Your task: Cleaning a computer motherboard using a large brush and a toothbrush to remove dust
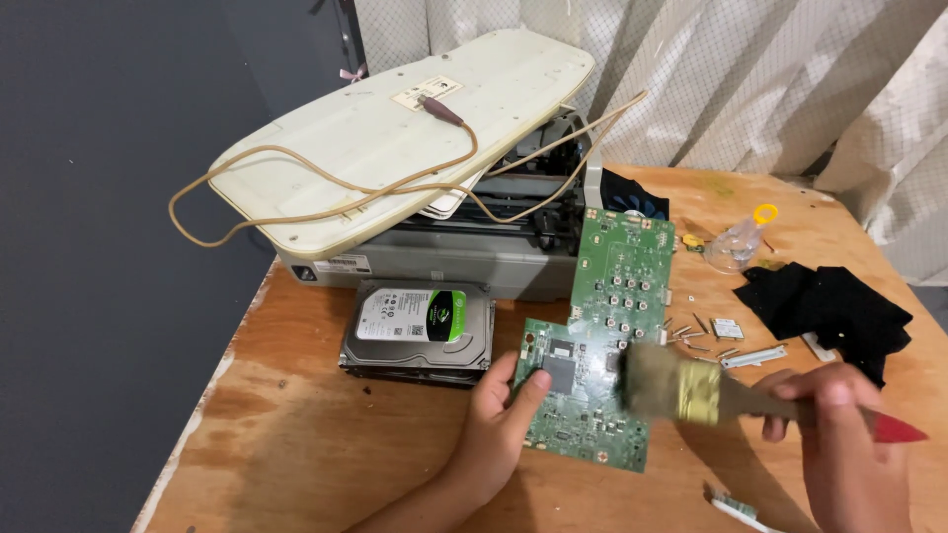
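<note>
Fingers of our left hand (497, 419) curl around the green circuit board (602, 336) edge, while our right hand (839, 434) grips a paintbrush (711, 390) whose bristles rest on it.

circuit board (602, 336): green, matt, shiny metal chips | paintbrush (711, 390): soft bristles, brass-coloured metal ferrule, glossy red handle | table (326, 454): rough bare plywood | hard drive (420, 331): dull metal, glossy label | cloth (834, 306): black, matt

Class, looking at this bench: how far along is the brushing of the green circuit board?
Done: the circuit board lies bare on the table, screws loose beside it. In hand: left hand steadies its edge; right hand sweeps the paintbrush across its middle. Left: cannot tell how much remains dusty.
</note>
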